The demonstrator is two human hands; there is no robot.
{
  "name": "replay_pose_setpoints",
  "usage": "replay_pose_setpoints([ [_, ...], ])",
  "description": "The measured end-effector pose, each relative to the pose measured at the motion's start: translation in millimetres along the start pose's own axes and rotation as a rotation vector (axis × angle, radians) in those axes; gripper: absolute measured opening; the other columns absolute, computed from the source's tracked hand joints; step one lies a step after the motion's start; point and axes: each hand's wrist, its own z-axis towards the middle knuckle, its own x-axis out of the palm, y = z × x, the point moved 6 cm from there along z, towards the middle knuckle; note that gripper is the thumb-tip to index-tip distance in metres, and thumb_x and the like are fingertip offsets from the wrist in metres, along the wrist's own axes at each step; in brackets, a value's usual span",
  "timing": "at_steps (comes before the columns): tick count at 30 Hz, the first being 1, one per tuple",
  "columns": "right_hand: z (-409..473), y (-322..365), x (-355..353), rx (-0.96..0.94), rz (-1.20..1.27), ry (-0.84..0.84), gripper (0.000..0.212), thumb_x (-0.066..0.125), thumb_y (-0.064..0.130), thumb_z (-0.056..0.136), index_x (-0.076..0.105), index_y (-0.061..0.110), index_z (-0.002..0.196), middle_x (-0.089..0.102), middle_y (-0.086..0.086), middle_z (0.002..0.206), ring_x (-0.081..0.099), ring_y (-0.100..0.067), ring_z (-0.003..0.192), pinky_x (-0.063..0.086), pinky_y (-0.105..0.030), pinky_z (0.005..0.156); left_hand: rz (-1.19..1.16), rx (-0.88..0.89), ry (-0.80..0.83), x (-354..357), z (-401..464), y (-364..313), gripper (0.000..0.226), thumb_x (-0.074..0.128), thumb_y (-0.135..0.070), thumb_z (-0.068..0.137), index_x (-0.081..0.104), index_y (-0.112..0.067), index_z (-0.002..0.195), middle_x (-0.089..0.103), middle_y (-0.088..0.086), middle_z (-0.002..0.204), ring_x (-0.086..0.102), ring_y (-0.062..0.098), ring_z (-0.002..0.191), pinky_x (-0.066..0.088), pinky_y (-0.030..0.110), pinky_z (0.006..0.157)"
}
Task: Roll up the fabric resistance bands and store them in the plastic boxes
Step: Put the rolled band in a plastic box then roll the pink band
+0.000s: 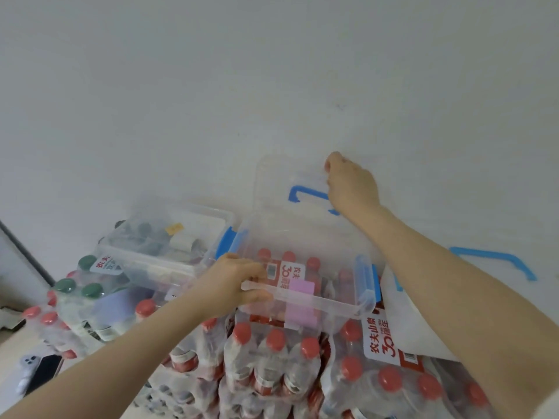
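Now | left hand (pixel 234 285) grips box (pixel 305 300) rim | right hand (pixel 352 182) apparently pinches lid (pixel 290 182) | bottle packs (pixel 272 367) beneath

Both forearms are bare, with a pale sleeve edge (pixel 544 409) at the right elbow.

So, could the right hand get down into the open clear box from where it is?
Probably yes. The right hand holds the raised lid up at the back, so the clear box stands open beneath it, and the left hand grips only the near rim. It would have to release the lid first.
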Motion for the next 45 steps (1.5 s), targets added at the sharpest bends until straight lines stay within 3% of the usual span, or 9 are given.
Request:
replay_pose_setpoints([
  [5,-47.4,39.4,-39.8,-0.259,-0.117,-0.259,0.04,0.062,-0.013,0.06,0.056,0.004,0.096,0.059,-0.014,0.08,0.058,-0.032,0.066,0.034,-0.031,0.056,-0.044,-0.015,-0.339,1.8,-18.7,1.2,0.047,0.036,-0.067,0.083,0.041,-0.028,0.109,0.048,-0.009,0.11,0.044,0.006,0.097,0.037,0.01,0.085],
  [8,-89.2,53.7,-15.3,-0.322,-0.208,-0.068,0.046,0.075,-0.002,0.058,0.059,0.011,0.098,0.06,-0.006,0.081,0.056,-0.025,0.067,0.039,-0.028,0.055,0.156,0.09,-0.601,-6.6,-32.0,-7.6,0.058,0.042,-0.058,0.087,0.027,-0.022,0.13,0.028,0.013,0.137,0.032,0.029,0.126,0.023,0.034,0.108],
  [12,-130.6,52.1,11.7,-0.311,-0.088,0.186,0.036,0.068,0.026,0.079,0.057,0.01,0.11,0.063,-0.009,0.099,0.061,-0.029,0.086,0.051,-0.04,0.071,0.314,0.174,-0.621,-11.9,-35.3,-5.5,0.079,0.041,-0.06,0.087,0.004,-0.025,0.147,-0.004,0.003,0.156,0.006,0.022,0.144,0.009,0.042,0.114],
  [19,-169.7,60.6,29.5,-0.259,0.035,0.311,0.043,0.049,0.035,0.092,0.046,0.013,0.129,0.044,-0.004,0.134,0.041,-0.021,0.123,0.035,-0.033,0.1,0.355,0.27,-0.345,-0.1,-29.8,8.7,0.048,0.05,-0.04,0.081,0.045,-0.017,0.123,0.065,0.005,0.118,0.056,0.021,0.114,0.023,0.038,0.108],
  [23,-176.8,53.5,35.7,-0.188,-0.072,0.196,0.051,0.081,0.021,0.064,0.056,0.013,0.108,0.057,-0.016,0.123,0.06,-0.034,0.104,0.05,-0.045,0.086,0.362,0.317,-0.304,-0.4,-31.8,6.3,0.035,0.056,-0.029,0.081,0.057,-0.015,0.113,0.068,0.004,0.111,0.065,0.022,0.1,0.04,0.036,0.099],
  [30,-194.6,50.3,48.8,-0.185,-0.276,0.033,0.072,0.088,0.014,0.054,0.046,0.006,0.111,0.066,-0.022,0.112,0.067,-0.034,0.095,0.053,-0.042,0.082,0.401,0.35,-0.315,1.2,-38.3,-1.7,0.029,0.056,-0.025,0.082,0.058,-0.009,0.107,0.069,0.008,0.104,0.066,0.024,0.094,0.048,0.037,0.092],
  [36,-207.4,56.7,37.4,-0.275,-0.234,-0.116,0.055,0.086,0.015,0.058,0.058,0.009,0.104,0.07,-0.015,0.105,0.069,-0.028,0.091,0.054,-0.036,0.08,0.426,0.313,-0.263,-2.6,-37.8,-21.6,0.053,0.074,-0.038,0.066,0.053,-0.018,0.11,0.067,0.005,0.099,0.065,0.024,0.085,0.051,0.034,0.078],
  [41,-209.2,51.8,19.9,-0.206,0.048,-0.116,0.036,0.061,0.04,0.082,0.065,0.013,0.105,0.068,-0.003,0.108,0.062,-0.016,0.098,0.05,-0.031,0.084,0.413,0.395,-0.149,18.1,-12.9,-57.5,0.063,0.085,-0.035,0.051,0.065,-0.013,0.107,0.069,0.009,0.109,0.067,0.024,0.096,0.055,0.034,0.077],
  [45,-220.8,0.7,17.4,0.258,0.368,-0.122,0.052,0.031,0.049,0.093,0.055,0.011,0.117,0.052,-0.005,0.129,0.043,-0.016,0.12,0.028,-0.014,0.101,0.304,0.436,-0.183,19.5,-2.7,-63.2,0.029,0.063,-0.022,0.067,0.07,-0.009,0.093,0.073,0.005,0.097,0.07,0.021,0.088,0.057,0.031,0.066],
])
